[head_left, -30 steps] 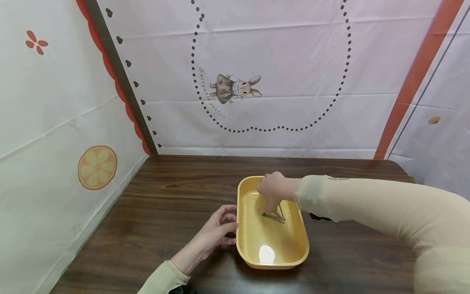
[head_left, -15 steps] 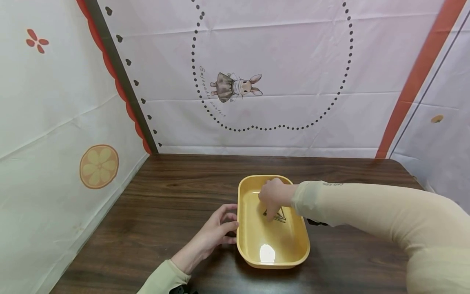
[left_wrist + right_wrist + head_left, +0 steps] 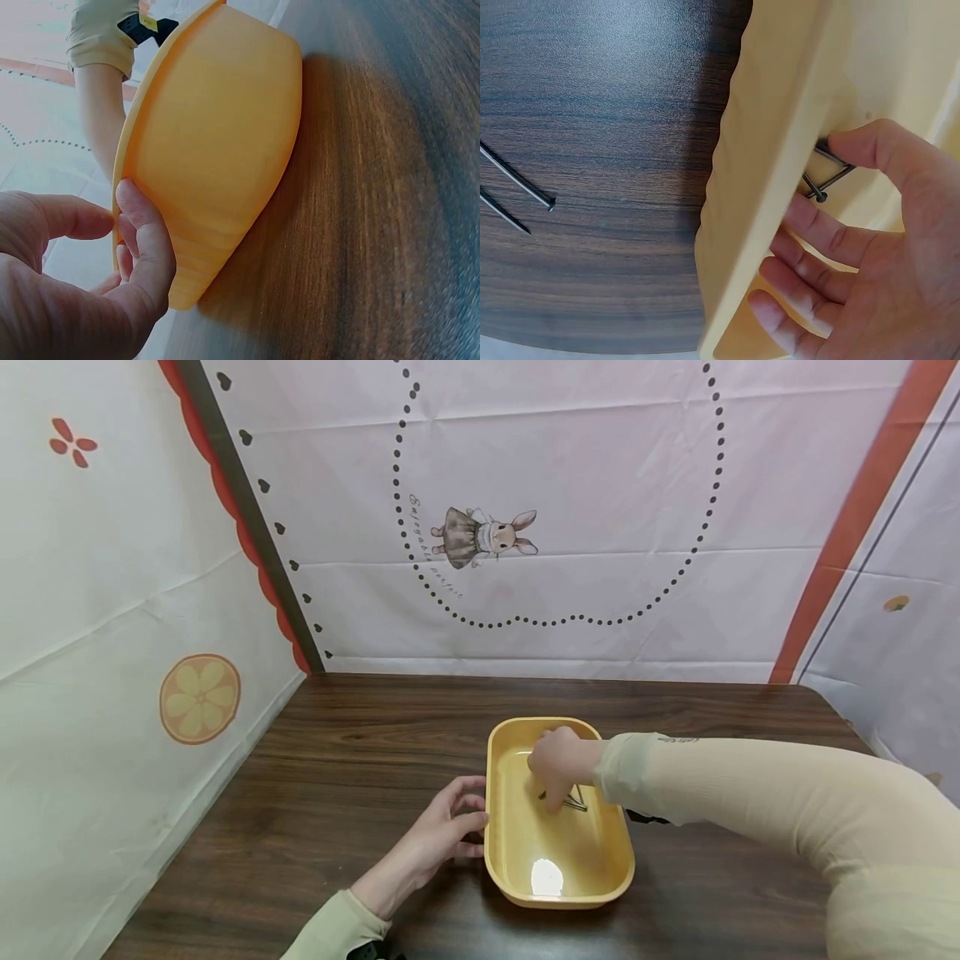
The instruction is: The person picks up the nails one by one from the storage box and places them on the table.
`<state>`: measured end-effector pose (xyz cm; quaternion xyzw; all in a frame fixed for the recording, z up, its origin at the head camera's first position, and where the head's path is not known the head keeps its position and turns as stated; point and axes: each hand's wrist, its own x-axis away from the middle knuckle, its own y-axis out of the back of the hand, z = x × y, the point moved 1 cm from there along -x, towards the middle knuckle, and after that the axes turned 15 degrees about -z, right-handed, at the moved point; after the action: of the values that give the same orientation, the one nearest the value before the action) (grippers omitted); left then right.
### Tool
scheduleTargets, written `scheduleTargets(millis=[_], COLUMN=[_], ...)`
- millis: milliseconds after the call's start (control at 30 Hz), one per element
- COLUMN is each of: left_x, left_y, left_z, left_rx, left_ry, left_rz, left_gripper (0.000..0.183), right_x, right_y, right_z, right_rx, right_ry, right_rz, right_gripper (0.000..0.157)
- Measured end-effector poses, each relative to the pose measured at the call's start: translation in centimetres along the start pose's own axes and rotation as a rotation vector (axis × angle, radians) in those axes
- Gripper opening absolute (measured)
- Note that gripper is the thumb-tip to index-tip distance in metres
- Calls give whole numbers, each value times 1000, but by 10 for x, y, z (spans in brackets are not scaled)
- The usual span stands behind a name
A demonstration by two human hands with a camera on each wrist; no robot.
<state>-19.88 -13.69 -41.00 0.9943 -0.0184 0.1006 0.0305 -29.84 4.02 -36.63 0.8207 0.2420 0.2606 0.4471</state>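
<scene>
A yellow plastic basin [image 3: 558, 860] stands on the dark wooden table. My left hand [image 3: 438, 831] is at its left side, and in the left wrist view the thumb and forefinger pinch the basin's rim [image 3: 139, 112]. Down inside the basin is my right hand [image 3: 558, 764], fingertips low by several dark metal nails [image 3: 831, 181]. In the right wrist view, the thumb tip is right at one nail's head and the forefinger lies on the other side, with a wide gap between them. The basin's wall partly hides the nails there.
Two more nails [image 3: 517, 175] lie on the table [image 3: 615, 247] outside the basin's right wall; the right arm hides them in the head view. A white printed cloth [image 3: 600, 510] hangs behind the table and along its sides.
My right hand has come slightly nearer and lower in the basin, and the nails by its fingertips have shifted a little. The left hand has stayed at the rim.
</scene>
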Motion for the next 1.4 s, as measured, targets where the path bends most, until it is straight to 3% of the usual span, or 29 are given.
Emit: scheduleTargets(millis=[333, 367, 467, 567, 600, 900, 1133, 1400], left_x=[0, 0, 0, -1, -1, -1, 0, 0], left_y=[-1, -1, -1, -2, -2, -2, -2, -3], left_z=[-1, -1, -1, -1, -1, 0, 0, 1], left_rx=[8, 7, 6, 5, 6, 7, 11, 8], left_ry=[-1, 0, 0, 1, 1, 2, -3, 7], left_rz=[-2, -4, -8, -8, -8, -12, -5, 10], left_gripper=[51, 51, 51, 51, 51, 52, 52, 52], right_x=[2, -3, -5, -5, 0, 4, 2, 2], right_y=[-6, -15, -17, -16, -7, -4, -5, 3], right_z=[1, 0, -1, -1, 0, -1, -3, -4], right_rx=[7, 11, 18, 13, 9, -18, -27, -17], right_ry=[6, 12, 15, 13, 5, 26, 41, 49], right_rz=[-32, -49, -26, -1, 25, 8, -27, -31], right_gripper=[36, 35, 28, 22, 20, 8, 11, 27])
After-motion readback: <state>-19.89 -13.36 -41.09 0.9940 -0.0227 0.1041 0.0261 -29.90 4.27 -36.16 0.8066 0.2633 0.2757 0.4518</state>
